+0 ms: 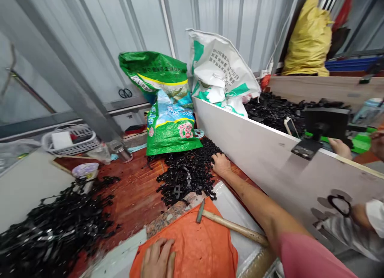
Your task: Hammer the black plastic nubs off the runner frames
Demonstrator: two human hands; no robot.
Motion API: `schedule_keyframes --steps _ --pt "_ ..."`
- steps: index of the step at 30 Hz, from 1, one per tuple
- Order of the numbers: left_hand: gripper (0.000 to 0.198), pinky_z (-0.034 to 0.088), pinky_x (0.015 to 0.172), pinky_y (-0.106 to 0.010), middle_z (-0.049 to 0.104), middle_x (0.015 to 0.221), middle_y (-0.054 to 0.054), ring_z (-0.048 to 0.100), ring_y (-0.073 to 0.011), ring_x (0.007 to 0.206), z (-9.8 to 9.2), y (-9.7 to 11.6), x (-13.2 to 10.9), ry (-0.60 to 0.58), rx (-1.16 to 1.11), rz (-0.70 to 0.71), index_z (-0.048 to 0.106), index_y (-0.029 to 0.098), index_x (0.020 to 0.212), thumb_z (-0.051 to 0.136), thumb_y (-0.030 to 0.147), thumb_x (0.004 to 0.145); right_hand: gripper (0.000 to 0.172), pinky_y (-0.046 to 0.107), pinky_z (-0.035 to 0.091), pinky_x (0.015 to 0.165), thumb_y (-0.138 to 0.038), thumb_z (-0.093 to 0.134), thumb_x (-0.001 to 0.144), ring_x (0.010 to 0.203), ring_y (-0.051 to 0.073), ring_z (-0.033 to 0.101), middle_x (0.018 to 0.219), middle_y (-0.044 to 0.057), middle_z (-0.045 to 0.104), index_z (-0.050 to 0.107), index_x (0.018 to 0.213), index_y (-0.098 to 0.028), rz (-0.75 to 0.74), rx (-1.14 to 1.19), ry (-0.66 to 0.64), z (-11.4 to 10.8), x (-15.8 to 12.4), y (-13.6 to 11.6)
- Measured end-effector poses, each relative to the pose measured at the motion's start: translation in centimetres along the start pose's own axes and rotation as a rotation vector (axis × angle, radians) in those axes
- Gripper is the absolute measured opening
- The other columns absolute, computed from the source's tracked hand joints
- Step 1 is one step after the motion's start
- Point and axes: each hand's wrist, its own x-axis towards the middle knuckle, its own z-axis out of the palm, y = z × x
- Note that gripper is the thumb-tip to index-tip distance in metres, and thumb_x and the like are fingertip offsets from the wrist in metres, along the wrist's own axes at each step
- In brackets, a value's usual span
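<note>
The right hand (221,164) reaches far forward, fingers loosely curled onto the black plastic parts pile (187,175); the left hand (158,257) lies flat, grip released, on orange cloth (198,242).

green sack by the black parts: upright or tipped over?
Tipped over. The green sack lies slanted against the bags behind it, mouth end low at the black parts pile, which spreads out from under its edge. The right hand rests on that pile.

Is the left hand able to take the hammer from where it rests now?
Probably yes. The left hand lies flat on the orange cloth, and the hammer lies on the same cloth just to its right. Nothing lies between them; the right hand is away at the black parts.
</note>
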Motion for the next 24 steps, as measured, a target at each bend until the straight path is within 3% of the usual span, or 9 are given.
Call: schedule_keyframes --steps 5,8,11,14,18,21,24 --pt "0.025 0.058 0.083 -0.034 0.07 0.108 -0.006 0.067 -0.022 0.096 -1.4 1.3 0.7 -0.031 0.018 0.003 0.068 0.026 0.118 0.056 0.027 0.097 0.026 0.036 0.05 0.085 -0.019 0.063 0.086 0.089 0.022 0.064 0.104 0.011 0.071 0.072 0.11 -0.017 0.123 0.119 0.034 -1.1 2.1 1.0" --pt "0.023 0.057 0.082 -0.036 0.069 0.107 -0.007 0.066 -0.0229 0.095 -1.6 2.5 0.9 -0.031 -0.004 -0.073 0.068 0.026 0.115 0.056 0.023 0.096 0.027 0.033 0.051 0.073 -0.026 0.06 0.083 0.076 0.02 0.065 0.09 0.008 0.073 0.073 0.104 -0.014 0.161 0.242 0.067 -2.4 2.7 1.0" --pt "0.025 0.057 0.084 -0.039 0.069 0.107 -0.007 0.065 -0.0239 0.095 -2.0 3.6 1.5 -0.049 -0.05 -0.17 0.068 0.026 0.113 0.053 0.019 0.095 0.04 0.03 0.048 0.06 -0.035 0.051 0.082 0.065 0.019 0.063 0.082 0.008 0.073 0.073 0.104 -0.01 0.11 0.394 0.067 -3.5 1.8 -0.5" --pt "0.026 0.056 0.086 -0.04 0.069 0.109 -0.007 0.064 -0.0237 0.098 -3.2 3.9 2.3 -0.075 -0.15 -0.262 0.068 0.024 0.115 0.05 0.02 0.097 0.046 0.029 0.048 0.059 -0.041 0.05 0.078 0.065 0.019 0.063 0.084 0.009 0.073 0.073 0.102 -0.01 -0.026 0.55 -0.008 -4.1 -1.3 -3.7" --pt "0.027 0.054 0.094 -0.043 0.068 0.111 -0.01 0.063 -0.0247 0.106 -6.1 2.7 1.7 -0.01 -0.216 -0.44 0.067 0.02 0.116 0.045 0.027 0.101 0.032 0.028 0.051 0.072 -0.039 0.057 0.075 0.079 0.019 0.067 0.09 0.005 0.074 0.074 0.091 -0.016 -0.278 0.706 -0.25 -4.0 -8.2 -9.6" --pt "0.034 0.049 0.103 -0.048 0.065 0.121 -0.012 0.06 -0.0274 0.115 -8.1 2.0 -1.0 -0.055 -0.16 -0.483 0.062 0.019 0.127 0.046 0.034 0.101 0.021 0.026 0.051 0.078 -0.025 0.061 0.072 0.083 0.018 0.068 0.089 0.001 0.075 0.074 0.087 -0.02 -0.441 0.749 -0.448 -3.6 -13.6 -13.7" --pt "0.05 0.041 0.112 -0.055 0.059 0.139 -0.015 0.054 -0.0311 0.128 -9.2 2.2 -4.5 -0.226 -0.061 -0.411 0.052 0.02 0.143 0.053 0.042 0.099 0.022 0.025 0.05 0.074 -0.012 0.06 0.07 0.078 0.016 0.067 0.084 -0.001 0.074 0.073 0.086 -0.021 -0.559 0.731 -0.57 -3.2 -17.6 -16.6"
